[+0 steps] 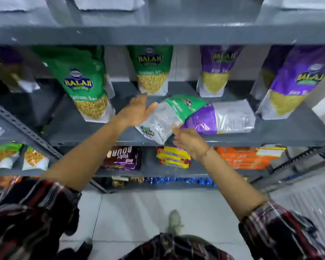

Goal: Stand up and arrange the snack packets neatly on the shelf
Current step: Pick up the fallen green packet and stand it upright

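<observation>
- A person faces a grey metal shelf (270, 136) that runs across the middle of the frame, both bare forearms reaching up from the bottom.
- At centre, two packets lie flat: a green and white plastic snack packet (167, 117) and, overlapping it on the right, a purple and white plastic snack packet (219, 118).
- The left hand (137, 111) is spread wide, fingers apart, its thumb just touching the green packet's upper left edge; it holds nothing.
- The right hand (189, 140) is loosely open at the shelf's front lip, fingertips against the green packet's lower right edge; whether it grips is unclear.
- The green packet's long axis runs diagonally, one end overhanging the front lip at lower left, the other pointing to upper right.
- The purple packet's long axis lies nearly level, left to right.
- Risk, as a judgement: the overhanging corner could slide off the lip if nudged, since neither hand is closed around it.
- Lifting it may also drag the purple packet, or knock the upright green packet (153, 72) just behind.
</observation>
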